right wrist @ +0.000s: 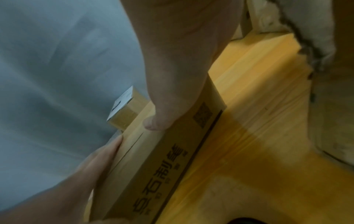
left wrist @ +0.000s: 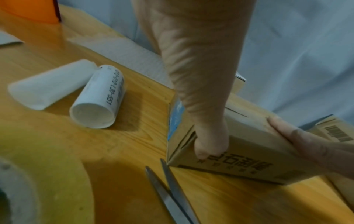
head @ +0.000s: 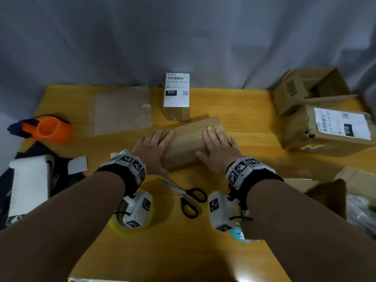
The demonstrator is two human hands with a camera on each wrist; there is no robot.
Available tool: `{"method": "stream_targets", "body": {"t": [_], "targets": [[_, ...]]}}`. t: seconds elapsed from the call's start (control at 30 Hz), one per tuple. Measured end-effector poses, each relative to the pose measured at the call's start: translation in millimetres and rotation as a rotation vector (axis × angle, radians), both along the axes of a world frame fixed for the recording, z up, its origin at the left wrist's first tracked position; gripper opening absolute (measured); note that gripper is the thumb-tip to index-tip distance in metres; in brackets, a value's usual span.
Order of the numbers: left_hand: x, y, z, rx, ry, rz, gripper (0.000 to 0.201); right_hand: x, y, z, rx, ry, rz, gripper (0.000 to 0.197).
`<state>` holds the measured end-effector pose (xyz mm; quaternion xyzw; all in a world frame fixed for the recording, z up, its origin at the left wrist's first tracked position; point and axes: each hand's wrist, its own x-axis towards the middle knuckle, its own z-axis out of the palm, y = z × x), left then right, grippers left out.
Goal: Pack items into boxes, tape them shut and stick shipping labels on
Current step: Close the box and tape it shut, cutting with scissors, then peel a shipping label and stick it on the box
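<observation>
A long brown cardboard box [head: 187, 143] with clear tape over its top lies slanted in the middle of the yellow table [head: 254, 119]. My left hand [head: 152, 147] lies flat on its left end, fingers straight, with the thumb [left wrist: 210, 144] against the near side. My right hand [head: 217, 147] lies flat on the right end, thumb [right wrist: 153, 124] at the near top edge. The box's near side [left wrist: 249, 159] carries black printed characters, which also show on the box [right wrist: 172, 159] in the right wrist view. Neither hand holds a tool.
Scissors [head: 187, 198] and a yellow tape roll [head: 120, 224] lie near me. An orange tape dispenser [head: 47, 129] and a bubble-wrap sheet [head: 122, 110] are at the left. A small labelled box [head: 176, 96] stands behind. Cardboard boxes [head: 329, 129] crowd the right. Curled labels [left wrist: 99, 97] lie left.
</observation>
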<state>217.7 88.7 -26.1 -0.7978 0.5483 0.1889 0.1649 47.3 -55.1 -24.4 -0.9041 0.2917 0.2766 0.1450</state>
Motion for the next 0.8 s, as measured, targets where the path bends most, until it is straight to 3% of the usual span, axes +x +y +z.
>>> {"method": "stream_targets", "body": {"t": [0.23, 0.37, 0.43, 0.57, 0.67, 0.73, 0.8], "targets": [[3, 4, 0, -0.008, 0.060, -0.001, 0.122, 12, 17, -8, -0.117, -0.098, -0.248, 0.089], [6, 18, -3, -0.075, 0.117, 0.043, 0.117, 18, 16, -3, -0.102, -0.021, -0.371, 0.104], [16, 29, 0, -0.160, 0.193, 0.143, 0.105, 20, 19, -3, -0.124, 0.007, -0.389, 0.105], [45, 54, 9, -0.310, 0.101, 0.306, 0.075, 28, 37, 5, -0.233, -0.054, -0.369, 0.088], [64, 65, 7, -0.139, 0.108, 0.429, 0.076, 37, 58, 15, -0.214, -0.202, -0.312, 0.065], [75, 68, -4, -0.005, 0.237, 0.488, 0.082, 44, 73, 20, -0.144, -0.281, -0.289, 0.062], [78, 67, -10, 0.009, 0.318, 0.483, 0.070, 49, 85, 22, -0.096, -0.341, -0.283, 0.062]]}}
